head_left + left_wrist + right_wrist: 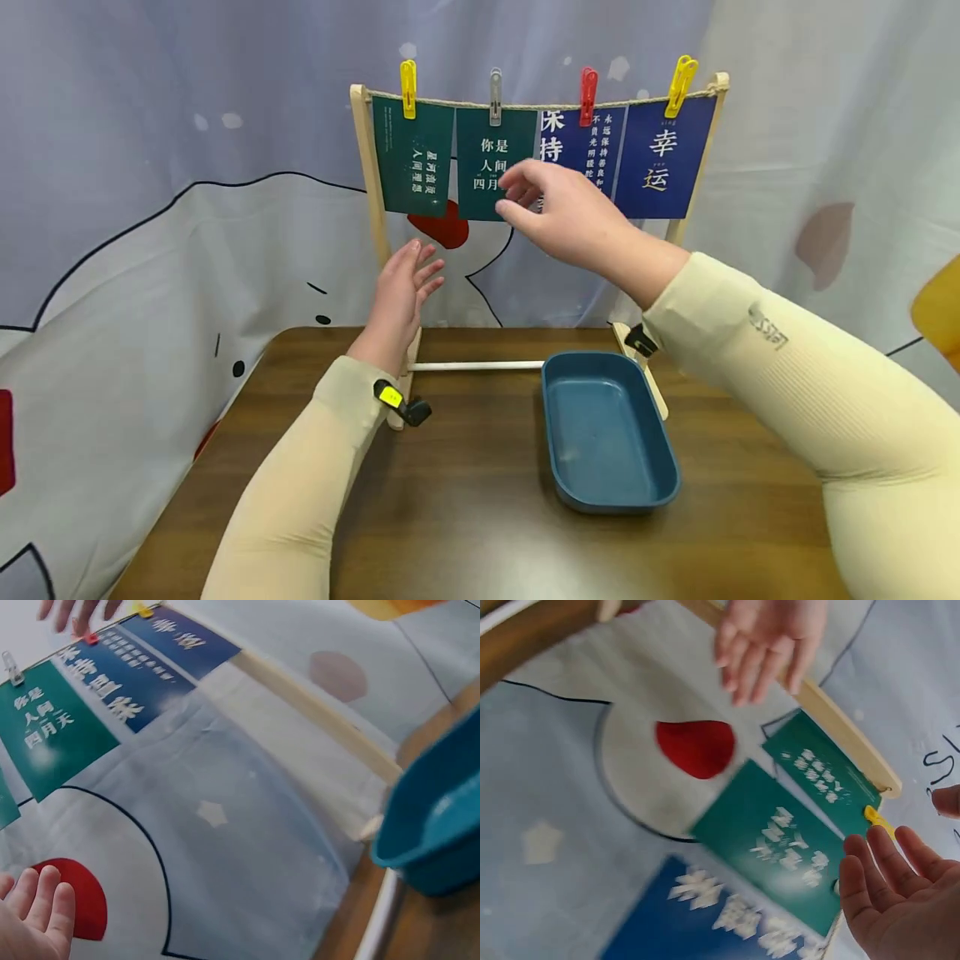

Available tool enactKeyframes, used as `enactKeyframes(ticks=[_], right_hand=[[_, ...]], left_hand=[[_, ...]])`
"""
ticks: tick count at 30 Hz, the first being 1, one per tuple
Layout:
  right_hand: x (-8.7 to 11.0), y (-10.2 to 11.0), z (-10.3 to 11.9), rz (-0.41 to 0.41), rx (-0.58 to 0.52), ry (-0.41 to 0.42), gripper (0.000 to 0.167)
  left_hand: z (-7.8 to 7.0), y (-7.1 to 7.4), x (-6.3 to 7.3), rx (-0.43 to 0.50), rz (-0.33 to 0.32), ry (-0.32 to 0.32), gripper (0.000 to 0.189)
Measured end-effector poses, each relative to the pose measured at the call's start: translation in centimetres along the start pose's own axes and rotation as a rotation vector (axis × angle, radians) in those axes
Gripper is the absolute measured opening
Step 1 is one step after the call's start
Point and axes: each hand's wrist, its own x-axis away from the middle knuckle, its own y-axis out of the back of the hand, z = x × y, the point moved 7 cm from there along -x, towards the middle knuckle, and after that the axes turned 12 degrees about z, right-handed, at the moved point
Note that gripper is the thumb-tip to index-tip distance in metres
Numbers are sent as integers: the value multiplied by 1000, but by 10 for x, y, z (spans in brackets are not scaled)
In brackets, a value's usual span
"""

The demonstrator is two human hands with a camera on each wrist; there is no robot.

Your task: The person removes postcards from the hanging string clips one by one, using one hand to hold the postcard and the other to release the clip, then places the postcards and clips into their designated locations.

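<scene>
Four cards hang from a string on a wooden frame: a dark green card [414,158] at left, a second green card [480,150], a blue card [603,133] and another blue card [663,167]. Clothespins hold them: yellow [408,87], grey [495,96], red [588,96] and another yellow clothespin [681,86]. My right hand [562,208] is raised in front of the middle cards, fingers loosely bent, nothing in it. Lower, by the frame's left post, my left hand [401,292] has its fingers extended and holds nothing. In the right wrist view the right hand [907,892] appears empty near the clipped edge.
A blue plastic bin [607,433] stands on the brown wooden table [465,483], near the frame's right foot. A white rod [476,366] joins the frame's feet. Behind hangs a patterned curtain [247,250].
</scene>
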Motion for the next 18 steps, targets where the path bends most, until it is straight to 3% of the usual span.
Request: enactKeyframes(ticks=[9,15,18], right_hand=[[-73,17,58,-70,-32,-55,46],[-109,28,76,-109,-11,-83,53],[-122,29,79,-80,38,-133,57]], left_hand=[[-7,-14,-29,265,-63,30,63],[-22,-20,-38,452,-49,-66,51],[-29,-19,-37,472,-47,-101,36]])
